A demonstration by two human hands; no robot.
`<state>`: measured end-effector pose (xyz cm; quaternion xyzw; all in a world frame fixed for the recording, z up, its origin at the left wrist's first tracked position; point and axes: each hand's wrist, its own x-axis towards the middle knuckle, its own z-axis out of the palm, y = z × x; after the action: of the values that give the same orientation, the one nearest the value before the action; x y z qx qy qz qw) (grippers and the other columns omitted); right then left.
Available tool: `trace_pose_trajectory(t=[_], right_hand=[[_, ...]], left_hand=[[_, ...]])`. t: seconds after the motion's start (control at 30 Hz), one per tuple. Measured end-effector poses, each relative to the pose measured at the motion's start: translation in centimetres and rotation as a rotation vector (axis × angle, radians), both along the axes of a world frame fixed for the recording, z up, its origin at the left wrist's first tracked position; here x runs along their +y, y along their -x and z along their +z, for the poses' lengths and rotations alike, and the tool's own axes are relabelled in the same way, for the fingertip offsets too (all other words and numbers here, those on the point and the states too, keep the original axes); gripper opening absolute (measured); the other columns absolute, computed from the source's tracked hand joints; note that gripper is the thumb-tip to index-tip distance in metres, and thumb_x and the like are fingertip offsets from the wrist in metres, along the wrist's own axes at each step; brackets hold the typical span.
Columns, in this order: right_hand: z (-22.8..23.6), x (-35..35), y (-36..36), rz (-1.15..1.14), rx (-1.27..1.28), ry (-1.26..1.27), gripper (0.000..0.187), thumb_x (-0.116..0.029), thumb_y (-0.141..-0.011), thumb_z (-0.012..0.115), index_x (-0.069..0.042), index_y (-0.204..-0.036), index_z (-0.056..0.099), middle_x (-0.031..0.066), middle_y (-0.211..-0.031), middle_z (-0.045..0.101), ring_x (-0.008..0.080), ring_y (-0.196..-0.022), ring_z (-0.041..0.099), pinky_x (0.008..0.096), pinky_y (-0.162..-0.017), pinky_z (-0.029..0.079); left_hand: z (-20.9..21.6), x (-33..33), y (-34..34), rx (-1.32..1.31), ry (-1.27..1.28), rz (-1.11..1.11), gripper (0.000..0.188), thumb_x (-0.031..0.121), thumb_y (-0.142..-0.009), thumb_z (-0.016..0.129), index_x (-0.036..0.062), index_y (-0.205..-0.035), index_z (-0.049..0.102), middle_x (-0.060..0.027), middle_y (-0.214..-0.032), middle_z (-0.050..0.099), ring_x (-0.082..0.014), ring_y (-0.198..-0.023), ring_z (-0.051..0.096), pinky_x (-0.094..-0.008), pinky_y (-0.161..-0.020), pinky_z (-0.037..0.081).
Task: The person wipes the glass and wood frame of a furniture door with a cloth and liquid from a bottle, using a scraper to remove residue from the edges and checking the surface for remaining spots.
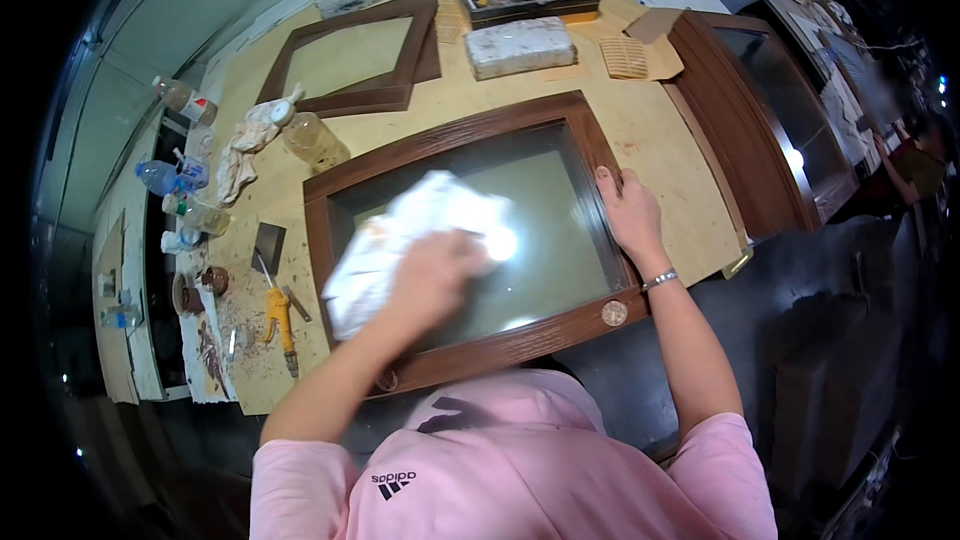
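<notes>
A brown wood-framed glass cabinet door (pixel 490 345) lies on the worktable in front of me. My left hand (pixel 437 275), smeared by motion, presses a crumpled white cloth (pixel 385 250) on the left part of the glass. The cloth spreads out beyond the fingers and hides that part of the pane. My right hand (pixel 632 210) grips the right side rail of the door, with its thumb on top and a bracelet at the wrist. A bright reflection shows on the glass beside the cloth.
Left of the door lie a yellow-handled tool (pixel 278 320) and a dark flat block (pixel 268 245). A bottle of yellowish liquid (pixel 312 143) stands near its far left corner. Farther back are empty brown frames (pixel 410 65), a white-wrapped block (pixel 520 48) and a tray (pixel 480 10). More brown frames (pixel 725 120) stand right.
</notes>
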<state>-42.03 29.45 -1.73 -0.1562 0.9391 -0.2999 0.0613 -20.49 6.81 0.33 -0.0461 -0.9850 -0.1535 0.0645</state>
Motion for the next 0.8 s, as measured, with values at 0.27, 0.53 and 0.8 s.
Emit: trace_pose_trajectory(t=[0.27, 0.53, 0.8], right_hand=[[0.6, -0.4, -0.1, 0.012, -0.025, -0.055, 0.07, -0.061, -0.096, 0.049, 0.009, -0.098, 0.059, 0.0336, -0.083, 0.066, 0.05, -0.085, 0.066, 0.0548, -0.076, 0.051], [0.6, -0.5, -0.2, 0.046, 0.027, -0.082, 0.052, -0.042, -0.09, 0.063, 0.009, -0.099, 0.058, 0.0334, -0.082, 0.066, 0.05, -0.083, 0.066, 0.0551, -0.075, 0.052], [0.3, -0.8, -0.4, 0.039, 0.055, -0.059, 0.049, -0.04, -0.09, 0.063, 0.007, -0.102, 0.058, 0.0334, -0.083, 0.066, 0.0506, -0.084, 0.065, 0.0554, -0.077, 0.052]], left_hand=[[1.0, -10.6, -11.2, -0.043, 0.249, 0.491, 0.053, -0.006, -0.076, 0.057, 0.0144, -0.123, 0.07, -0.0119, -0.091, 0.057, -0.0325, -0.08, 0.064, -0.0441, -0.068, 0.053], [0.2, -13.2, -5.7, -0.039, 0.397, 0.661, 0.053, -0.003, -0.074, 0.06, 0.0149, -0.123, 0.067, -0.0125, -0.094, 0.057, -0.0335, -0.081, 0.066, -0.0469, -0.067, 0.053], [0.8, -14.0, -4.4, -0.037, 0.393, 0.667, 0.039, 0.0, -0.075, 0.06, 0.0105, -0.111, 0.071, -0.0133, -0.092, 0.058, -0.0346, -0.08, 0.066, -0.0461, -0.067, 0.054]])
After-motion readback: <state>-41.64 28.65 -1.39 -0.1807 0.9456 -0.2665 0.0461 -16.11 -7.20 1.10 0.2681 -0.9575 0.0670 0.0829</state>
